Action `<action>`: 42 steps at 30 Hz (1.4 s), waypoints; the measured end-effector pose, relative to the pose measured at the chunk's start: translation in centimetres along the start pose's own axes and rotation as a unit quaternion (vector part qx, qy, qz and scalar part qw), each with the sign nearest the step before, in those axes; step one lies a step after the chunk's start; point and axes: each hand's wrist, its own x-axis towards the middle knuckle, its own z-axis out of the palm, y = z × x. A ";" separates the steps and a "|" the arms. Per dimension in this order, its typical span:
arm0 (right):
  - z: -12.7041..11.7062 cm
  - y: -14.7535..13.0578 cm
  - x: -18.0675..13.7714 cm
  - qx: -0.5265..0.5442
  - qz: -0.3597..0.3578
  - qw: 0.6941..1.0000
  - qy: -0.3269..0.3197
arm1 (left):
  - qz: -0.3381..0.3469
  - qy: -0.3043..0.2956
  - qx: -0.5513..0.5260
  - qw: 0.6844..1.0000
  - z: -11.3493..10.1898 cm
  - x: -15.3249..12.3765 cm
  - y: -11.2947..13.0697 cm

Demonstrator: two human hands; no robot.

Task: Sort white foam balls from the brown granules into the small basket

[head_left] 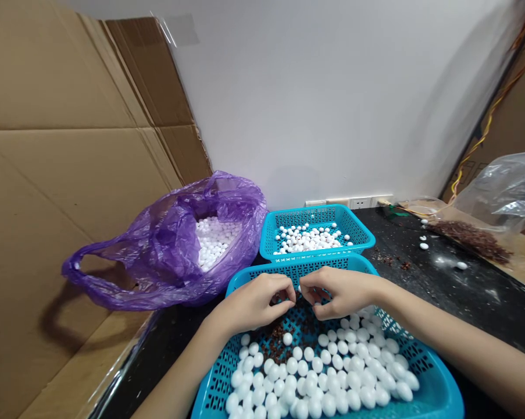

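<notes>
Both hands are raised over the far half of a large blue plastic basket [449, 387], their fingertips close together. My left hand [266, 298] has thumb and finger pinched; whatever is between them is too small to make out. Beside it, my right hand [340, 291] is curled, with a small white ball [300, 288] showing at its fingertips. Many smooth white balls [327, 381] fill the near part of the basket. One single white ball [287, 338] lies apart, beside loose dark brown bits [271, 343] on the perforated bottom.
A smaller blue basket [364, 233] with white balls stands behind. To the left, a purple plastic bag [157, 262] gapes, full of white balls. Brown shreds [471, 238] and clear plastic [506, 186] lie right on the black tabletop [428, 285]. Cardboard [61, 174] walls the left; a power strip [360, 202] lies behind.
</notes>
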 end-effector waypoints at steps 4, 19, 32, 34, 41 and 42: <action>0.0 0.0 0.0 -0.001 -0.004 1.000 0.011 | 0.017 0.010 -0.021 1.000 0.0 0.1 -0.1; 0.1 0.6 0.2 0.087 0.011 0.986 0.145 | 0.005 0.072 -0.146 0.987 0.2 0.2 -0.3; 0.2 0.9 0.9 0.337 0.007 0.932 0.134 | 0.054 0.123 -0.138 0.981 0.2 0.3 -0.2; 0.1 0.8 0.8 0.350 0.020 0.928 0.128 | 0.060 0.123 -0.140 0.981 0.2 0.2 -0.2; 0.0 1.0 0.8 0.338 0.010 0.934 0.118 | 0.062 0.120 -0.123 0.983 0.0 0.1 -0.1; 0.0 1.1 0.8 0.336 0.008 0.934 0.117 | 0.063 0.120 -0.123 0.983 0.0 0.1 0.0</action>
